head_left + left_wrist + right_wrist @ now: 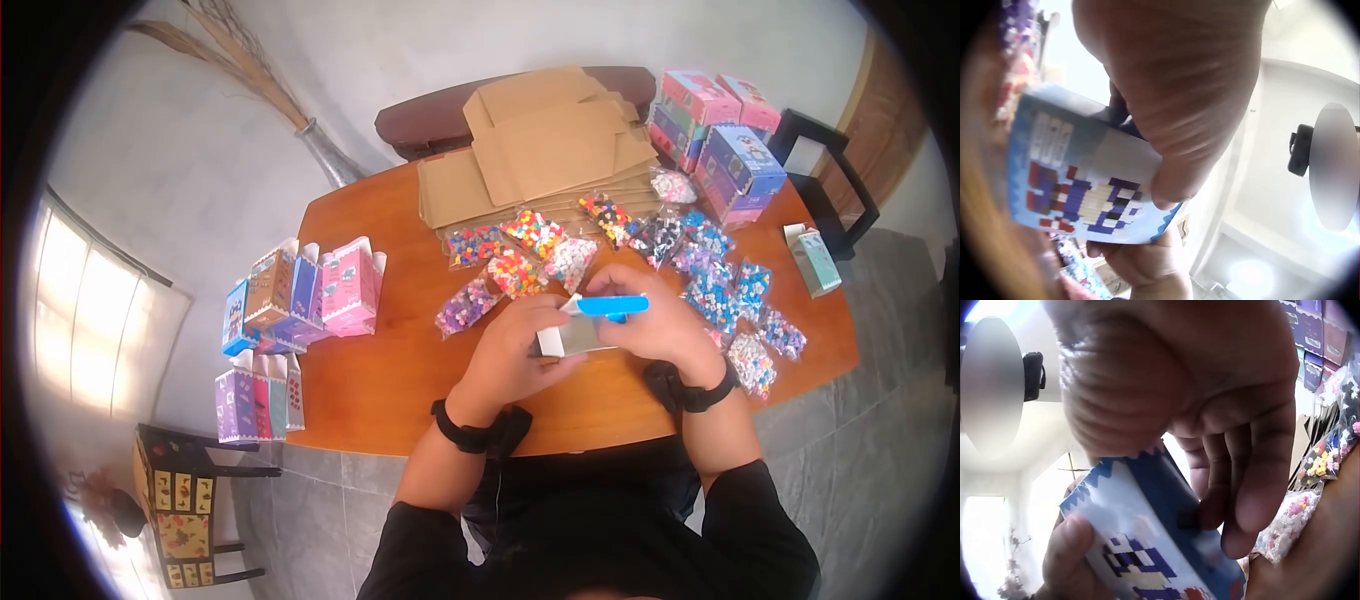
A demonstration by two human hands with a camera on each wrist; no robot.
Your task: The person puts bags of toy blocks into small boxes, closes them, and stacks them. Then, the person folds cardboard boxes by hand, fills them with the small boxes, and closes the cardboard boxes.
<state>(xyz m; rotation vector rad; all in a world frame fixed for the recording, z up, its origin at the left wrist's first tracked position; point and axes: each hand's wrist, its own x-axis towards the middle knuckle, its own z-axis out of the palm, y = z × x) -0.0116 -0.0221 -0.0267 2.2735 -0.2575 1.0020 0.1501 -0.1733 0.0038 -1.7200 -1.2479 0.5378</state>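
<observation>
Both hands hold a small light-blue carton [578, 340] with a pixel-style figure on its face, low over the table. In the head view my left hand [515, 345] grips its left side, and in the left wrist view that thumb lies on the printed face of the carton [1104, 187]. My right hand [655, 315] is at the other side, by the bright blue part [615, 305] of the carton. Seen from the right wrist, its fingers [1254, 494] bend along the dark-blue side of the carton [1147, 531]. The carton's inside cannot be made out.
Bags of coloured beads [515, 270] lie beyond and right of the hands. Flat brown cardboard [545, 150] is stacked at the back. Printed cartons stand at the left [350, 285] and back right [740, 165]; a pale green one [815, 262] is at the right edge.
</observation>
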